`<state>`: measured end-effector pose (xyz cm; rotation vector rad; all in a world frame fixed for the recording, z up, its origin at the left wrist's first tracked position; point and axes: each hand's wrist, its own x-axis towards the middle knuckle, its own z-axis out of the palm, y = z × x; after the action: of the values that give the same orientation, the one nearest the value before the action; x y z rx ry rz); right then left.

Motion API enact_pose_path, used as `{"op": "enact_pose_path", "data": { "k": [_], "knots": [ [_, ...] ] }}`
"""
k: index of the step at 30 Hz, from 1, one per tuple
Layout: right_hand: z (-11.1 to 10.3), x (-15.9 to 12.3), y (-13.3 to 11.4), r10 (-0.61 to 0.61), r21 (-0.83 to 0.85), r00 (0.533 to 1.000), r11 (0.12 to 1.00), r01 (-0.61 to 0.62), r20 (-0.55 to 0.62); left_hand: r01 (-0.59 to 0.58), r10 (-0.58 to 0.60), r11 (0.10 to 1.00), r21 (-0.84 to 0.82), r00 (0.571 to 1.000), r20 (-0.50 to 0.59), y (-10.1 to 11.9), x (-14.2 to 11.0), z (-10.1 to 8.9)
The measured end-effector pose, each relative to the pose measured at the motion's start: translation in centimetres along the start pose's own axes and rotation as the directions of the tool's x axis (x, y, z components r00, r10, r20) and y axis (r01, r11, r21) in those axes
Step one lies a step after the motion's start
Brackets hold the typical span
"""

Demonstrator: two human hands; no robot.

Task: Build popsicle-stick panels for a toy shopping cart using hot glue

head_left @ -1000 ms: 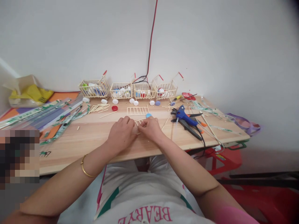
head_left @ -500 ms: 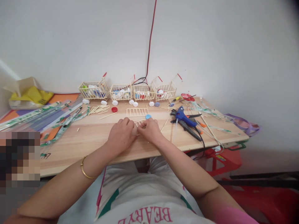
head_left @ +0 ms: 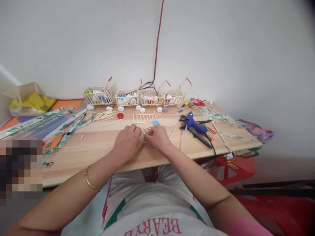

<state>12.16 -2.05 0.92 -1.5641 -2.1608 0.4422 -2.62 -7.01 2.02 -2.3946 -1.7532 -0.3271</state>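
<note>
Right hand pinches stick frame from 4 o'clock, left hand curls at its 8, can't tell grip; blue cap at 2, ladder panel at 12.

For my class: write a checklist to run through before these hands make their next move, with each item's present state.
1. Left hand and right hand both at the small stick frame: ok.
2. Joints under the fingers sound: cannot tell, the hands hide them.
3. Larger ladder-shaped frame lying flat: ok.
4. Blue cap well away from the right hand: not ok, it sits close by.
5. Glue gun laid down: ok.
6. Glue gun hot: cannot tell.
</note>
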Motion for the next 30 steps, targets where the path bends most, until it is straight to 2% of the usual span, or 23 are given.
{"op": "enact_pose_path", "data": {
  "k": [30],
  "knots": [
    [-0.18, -0.22, 0.13, -0.007, -0.007, 1.000, 1.000, 0.007, -0.030, -0.012, 0.012, 1.000, -0.016, 1.000, 0.000, 0.21, -0.12, -0.48]
  ]
}}
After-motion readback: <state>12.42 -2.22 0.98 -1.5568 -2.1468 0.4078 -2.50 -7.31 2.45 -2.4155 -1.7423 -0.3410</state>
